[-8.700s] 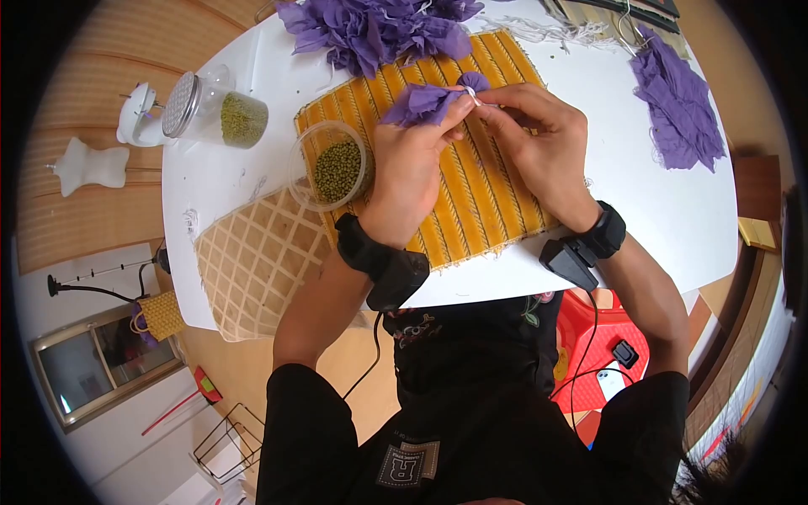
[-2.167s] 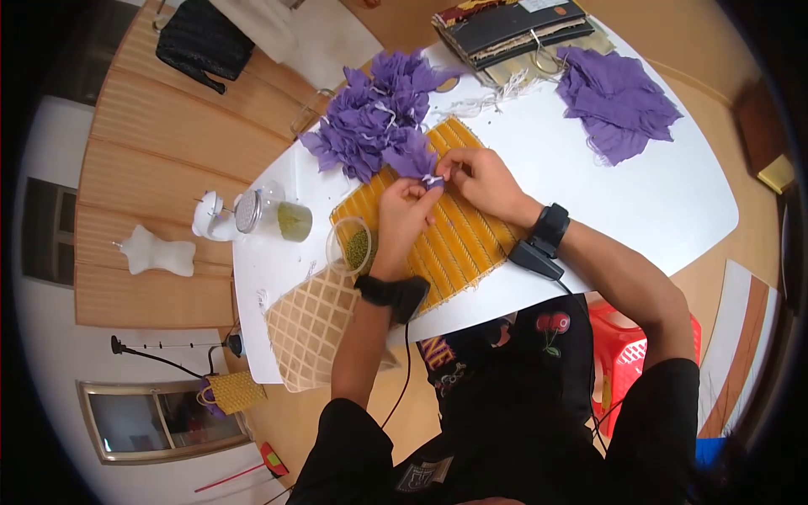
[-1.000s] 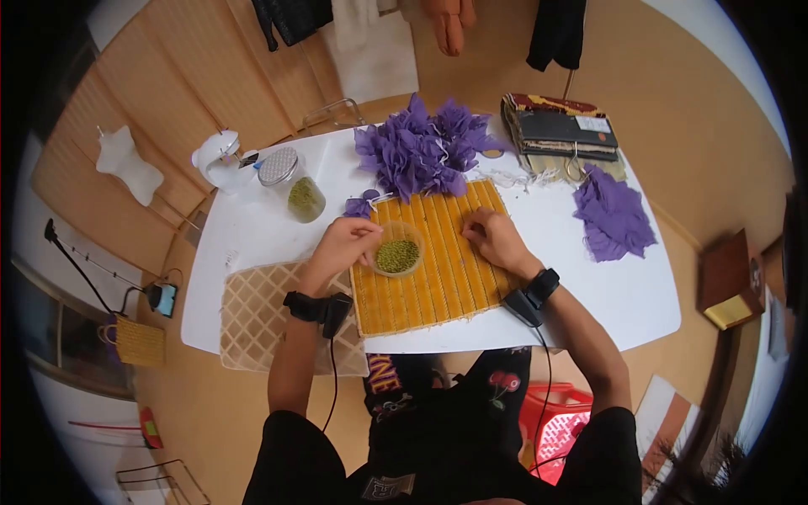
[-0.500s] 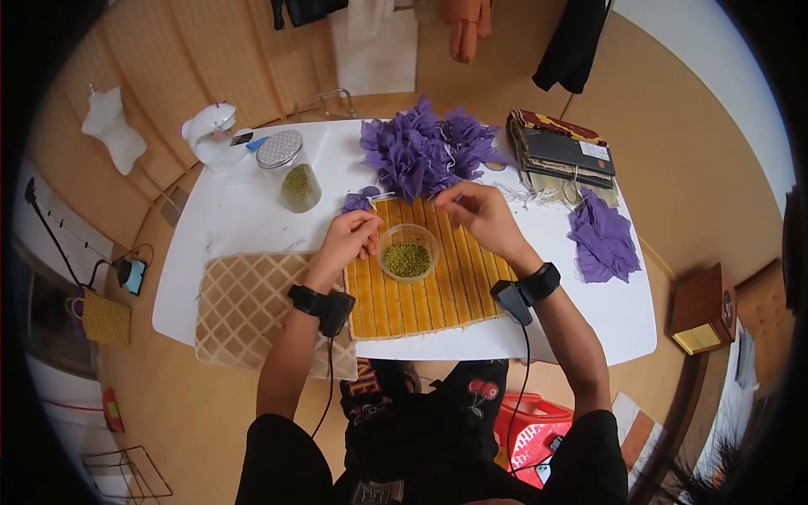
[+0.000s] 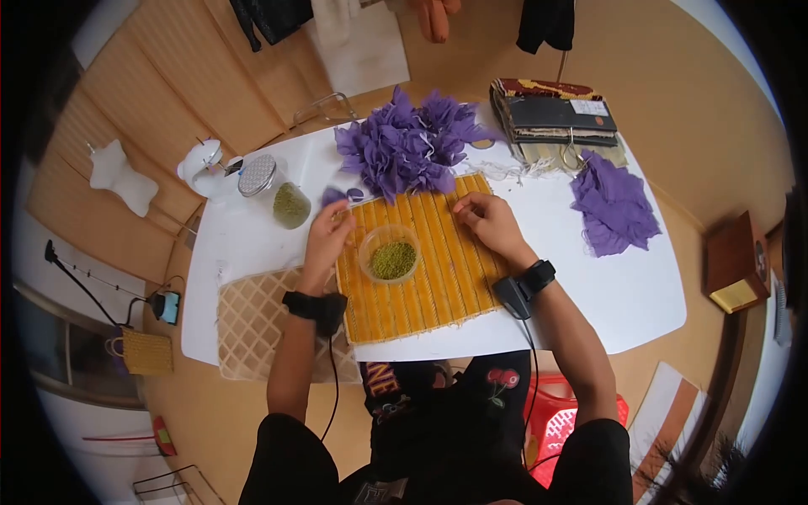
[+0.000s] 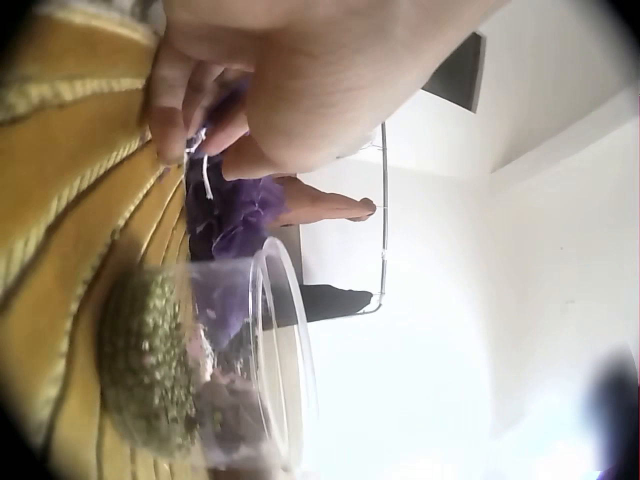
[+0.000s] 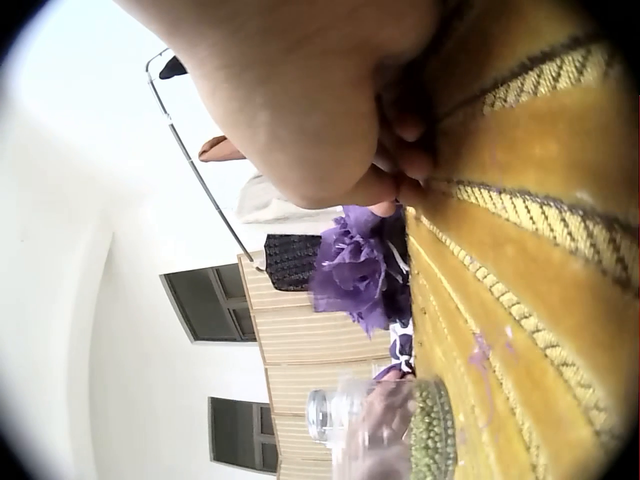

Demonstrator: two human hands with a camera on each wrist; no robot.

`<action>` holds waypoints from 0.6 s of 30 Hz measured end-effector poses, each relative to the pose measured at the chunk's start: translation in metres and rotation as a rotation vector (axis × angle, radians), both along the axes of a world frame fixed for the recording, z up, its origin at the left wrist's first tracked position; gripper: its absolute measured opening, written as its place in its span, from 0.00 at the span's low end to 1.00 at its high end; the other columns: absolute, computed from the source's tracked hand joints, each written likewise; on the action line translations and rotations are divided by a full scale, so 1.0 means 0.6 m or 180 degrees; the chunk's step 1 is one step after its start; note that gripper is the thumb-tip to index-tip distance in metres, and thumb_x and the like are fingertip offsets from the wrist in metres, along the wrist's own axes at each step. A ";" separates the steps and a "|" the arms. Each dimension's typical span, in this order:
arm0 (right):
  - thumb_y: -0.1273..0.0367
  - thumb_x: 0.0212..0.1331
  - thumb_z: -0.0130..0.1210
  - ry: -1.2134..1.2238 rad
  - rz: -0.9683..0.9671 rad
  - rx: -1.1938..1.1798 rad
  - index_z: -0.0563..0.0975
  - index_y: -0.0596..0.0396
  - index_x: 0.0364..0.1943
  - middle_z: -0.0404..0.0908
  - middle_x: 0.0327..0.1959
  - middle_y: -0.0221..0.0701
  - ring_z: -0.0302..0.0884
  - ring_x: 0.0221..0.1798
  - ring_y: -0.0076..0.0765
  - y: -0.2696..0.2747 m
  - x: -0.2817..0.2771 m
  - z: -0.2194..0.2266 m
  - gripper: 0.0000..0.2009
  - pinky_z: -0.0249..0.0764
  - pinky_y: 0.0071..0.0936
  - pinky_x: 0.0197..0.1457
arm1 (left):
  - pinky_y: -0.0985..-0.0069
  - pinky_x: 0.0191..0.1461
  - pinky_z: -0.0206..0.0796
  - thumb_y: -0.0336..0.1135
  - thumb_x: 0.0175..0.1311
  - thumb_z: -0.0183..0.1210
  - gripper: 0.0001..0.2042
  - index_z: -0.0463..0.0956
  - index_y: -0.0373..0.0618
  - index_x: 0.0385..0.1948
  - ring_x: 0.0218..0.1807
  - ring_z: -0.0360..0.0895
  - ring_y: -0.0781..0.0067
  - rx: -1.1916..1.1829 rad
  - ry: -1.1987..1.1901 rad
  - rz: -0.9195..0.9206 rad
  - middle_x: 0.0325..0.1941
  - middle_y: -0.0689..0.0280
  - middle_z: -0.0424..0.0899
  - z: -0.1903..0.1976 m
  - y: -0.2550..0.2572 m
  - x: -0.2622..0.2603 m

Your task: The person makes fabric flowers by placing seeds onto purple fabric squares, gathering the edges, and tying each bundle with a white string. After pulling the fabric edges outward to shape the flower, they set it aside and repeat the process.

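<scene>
In the head view the left hand [image 5: 326,244] is beside a clear cup [image 5: 363,252] of green beans [image 5: 393,262], its bent fingers close to a small purple cloth piece [image 5: 333,197] with white string. The left wrist view shows that hand's [image 6: 300,90] finger and thumb apart, near the white string [image 6: 207,178]; contact is unclear. The cup stands on a yellow striped mat [image 5: 421,307]. Over the mat's upper right, the right hand [image 5: 495,225] has bent fingers, with no held object visible. In the right wrist view this hand's [image 7: 310,110] fingertips are at the mat [image 7: 520,310].
A purple ruffled cloth heap [image 5: 404,147] lies behind the mat. To the left are a lidded jar of beans [image 5: 290,206], a white machine [image 5: 200,168] and a lattice-patterned cloth [image 5: 252,324]. Folded fabrics [image 5: 555,118], scissors [image 5: 571,156] and purple cloth [image 5: 614,206] lie right.
Earlier both hands held a purple piece with white string together; now they are apart, and a small purple piece lies by the mat's upper left corner. The right hand has since moved away from the heap.
</scene>
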State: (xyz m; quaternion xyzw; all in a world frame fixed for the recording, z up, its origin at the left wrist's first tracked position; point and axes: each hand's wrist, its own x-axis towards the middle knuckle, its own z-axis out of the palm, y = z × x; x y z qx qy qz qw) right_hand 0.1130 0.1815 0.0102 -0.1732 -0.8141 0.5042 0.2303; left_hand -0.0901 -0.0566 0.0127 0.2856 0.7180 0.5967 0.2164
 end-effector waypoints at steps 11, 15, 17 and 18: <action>0.73 0.55 0.52 0.0190 0.0015 -0.0173 0.80 0.57 0.35 0.81 0.24 0.36 0.78 0.28 0.34 0.006 0.010 0.002 0.07 0.72 0.29 0.36 | 0.83 0.34 0.69 0.30 0.61 0.60 0.09 0.80 0.37 0.41 0.30 0.78 0.83 -0.0877 0.1066 -0.1061 0.31 0.68 0.84 0.133 0.085 0.031; 0.73 0.54 0.51 0.0218 0.0032 -0.0176 0.81 0.57 0.35 0.81 0.24 0.38 0.78 0.28 0.37 0.008 0.008 -0.004 0.08 0.72 0.31 0.36 | 0.78 0.32 0.70 0.29 0.52 0.65 0.08 0.82 0.36 0.33 0.26 0.80 0.76 -0.2223 0.2219 -0.2068 0.25 0.63 0.84 0.157 0.154 0.039; 0.73 0.55 0.51 0.0149 0.0059 -0.0129 0.80 0.57 0.36 0.80 0.24 0.35 0.76 0.28 0.31 0.010 0.007 -0.005 0.08 0.71 0.28 0.36 | 0.76 0.33 0.71 0.29 0.49 0.66 0.08 0.82 0.36 0.31 0.27 0.81 0.73 -0.2403 0.2414 -0.2150 0.24 0.61 0.84 0.161 0.182 0.038; 0.73 0.56 0.50 0.0072 0.0095 -0.0072 0.79 0.58 0.36 0.80 0.24 0.32 0.75 0.28 0.25 0.011 0.007 -0.005 0.08 0.71 0.26 0.36 | 0.75 0.33 0.71 0.29 0.46 0.67 0.09 0.82 0.36 0.30 0.28 0.82 0.70 -0.2571 0.2602 -0.2221 0.24 0.59 0.83 0.162 0.194 0.039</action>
